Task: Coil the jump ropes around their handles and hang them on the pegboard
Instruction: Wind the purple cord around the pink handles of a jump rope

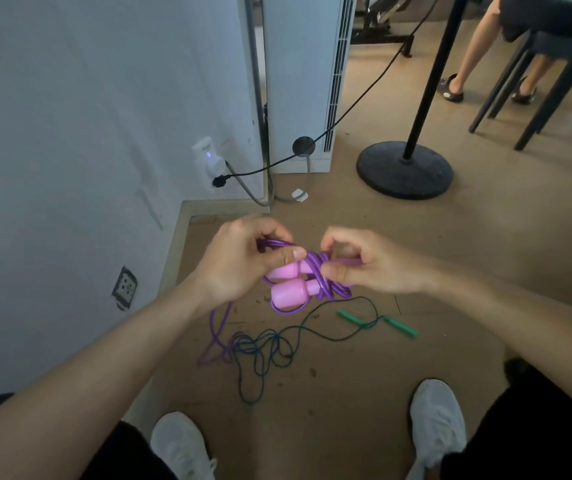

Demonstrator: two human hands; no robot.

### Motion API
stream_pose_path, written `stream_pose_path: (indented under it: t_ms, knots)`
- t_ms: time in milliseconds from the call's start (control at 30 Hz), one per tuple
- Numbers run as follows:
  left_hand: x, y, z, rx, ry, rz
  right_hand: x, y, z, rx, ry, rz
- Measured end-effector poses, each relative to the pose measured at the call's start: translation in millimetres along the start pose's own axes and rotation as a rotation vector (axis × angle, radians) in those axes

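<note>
Midair above the brown floor (346, 393), both hands meet over the purple jump rope (315, 275). The left hand (239, 265) has its fingers curled round the two pink handles (289, 296), thumb pressed on the upper one, while the right hand (374, 268) pinches a strand of the cord between thumb and forefinger, its other fingers bent. Several purple turns already wrap the handles near their narrow ends, and a loose tail (216, 327) drops from under the left wrist to the floor. The turns are hard to count, since the hands cover part of the bundle and the far ends of the handles are hidden in the left palm. Below, the second jump rope (260, 344) lies on the floor, its dark cord in a tangle that crosses the purple tail, its two green handles (400, 329) lying apart from each other off to the right. The wall (69, 133) stands near on the left, with a skirting edge running along the floor. Ahead stand a white cabinet (298, 81) and the round base of a black stand (405, 171), with bare floor between them and the hands. Two white shoes (438, 424) bracket the tangle at the bottom, cut off by the frame. At the top right a chair (537, 81) and another person's legs (468, 57) are partly cropped.
</note>
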State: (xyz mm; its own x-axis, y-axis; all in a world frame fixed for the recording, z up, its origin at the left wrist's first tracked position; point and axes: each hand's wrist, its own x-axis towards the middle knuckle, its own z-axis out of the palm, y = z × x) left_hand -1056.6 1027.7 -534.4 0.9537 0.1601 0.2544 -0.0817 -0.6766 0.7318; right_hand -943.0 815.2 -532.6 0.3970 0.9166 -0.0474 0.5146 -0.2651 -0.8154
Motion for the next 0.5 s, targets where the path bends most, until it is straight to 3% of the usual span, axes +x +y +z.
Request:
stream_pose_path:
  t_ms: [300,500]
  knots:
    - [-2.5,11.7,0.8,-0.167,-0.167,0.041,-2.0,-4.8,-3.4,0.181,0.118,0.121]
    - [-8.9,14.7,5.9,0.316,-0.238,0.302,-2.4,-8.7,-5.3,0.418,0.083,0.193]
